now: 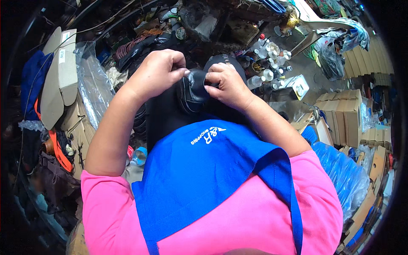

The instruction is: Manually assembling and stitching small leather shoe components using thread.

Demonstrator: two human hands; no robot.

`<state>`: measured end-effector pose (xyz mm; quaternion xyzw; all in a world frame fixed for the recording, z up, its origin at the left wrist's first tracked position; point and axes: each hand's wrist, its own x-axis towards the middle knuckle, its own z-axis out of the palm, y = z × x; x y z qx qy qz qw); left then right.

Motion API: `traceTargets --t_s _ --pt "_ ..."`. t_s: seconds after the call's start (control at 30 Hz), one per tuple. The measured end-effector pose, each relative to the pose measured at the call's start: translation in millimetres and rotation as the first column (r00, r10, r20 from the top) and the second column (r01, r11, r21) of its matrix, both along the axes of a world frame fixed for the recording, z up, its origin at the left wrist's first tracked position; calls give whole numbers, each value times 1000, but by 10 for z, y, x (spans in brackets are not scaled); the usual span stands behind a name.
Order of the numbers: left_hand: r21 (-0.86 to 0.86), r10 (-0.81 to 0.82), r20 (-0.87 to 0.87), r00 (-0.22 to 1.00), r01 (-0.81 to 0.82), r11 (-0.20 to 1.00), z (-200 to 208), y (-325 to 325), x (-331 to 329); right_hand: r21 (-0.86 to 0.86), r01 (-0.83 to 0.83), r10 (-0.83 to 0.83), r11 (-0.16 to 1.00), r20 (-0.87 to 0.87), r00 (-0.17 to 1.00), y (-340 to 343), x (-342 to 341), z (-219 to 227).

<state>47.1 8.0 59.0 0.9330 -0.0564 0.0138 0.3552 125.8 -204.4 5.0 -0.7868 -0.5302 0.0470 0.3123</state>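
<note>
A black leather shoe (193, 91) rests on my lap over dark trousers, its opening and stitched edge facing up. My right hand (227, 85) grips the shoe's right side, thumb and fingers closed on its edge. At the upper left of the shoe, my left hand (159, 74) is closed in a pinch, fingertips at the rim. Whatever is between those fingertips is too small to make out. Below the shoe spreads a blue apron (195, 157) over my pink shirt.
White plastic bottles (265, 76) cluster beyond my right hand, near a white-topped can (297, 86). Cardboard boxes (340, 112) and blue plastic wrap (340, 170) lie at right. Cardboard (63, 80) and clear plastic sheeting (91, 80) stand at left.
</note>
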Motion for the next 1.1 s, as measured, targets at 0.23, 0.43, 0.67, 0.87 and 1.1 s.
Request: traceTargets --t_s 0.23,0.43,0.67,0.87,1.1 --pt "-285 74 -242 967 -144 948 -147 39 -68 17 -21 21 1000 -15 1000 25 -13 7" --pt "-609 33 -265 964 -194 769 -459 -27 -187 12 43 -40 999 -194 980 68 -83 45" --pt "-352 164 -12 986 -158 923 -514 -89 -264 -30 111 -115 993 -199 973 150 -90 36" --pt "86 74 76 994 -81 993 -509 -231 -336 -77 99 -83 992 182 980 94 -130 108" --pt "-82 93 118 989 -84 993 -487 -257 -345 -70 48 -41 996 105 994 -71 -64 183"
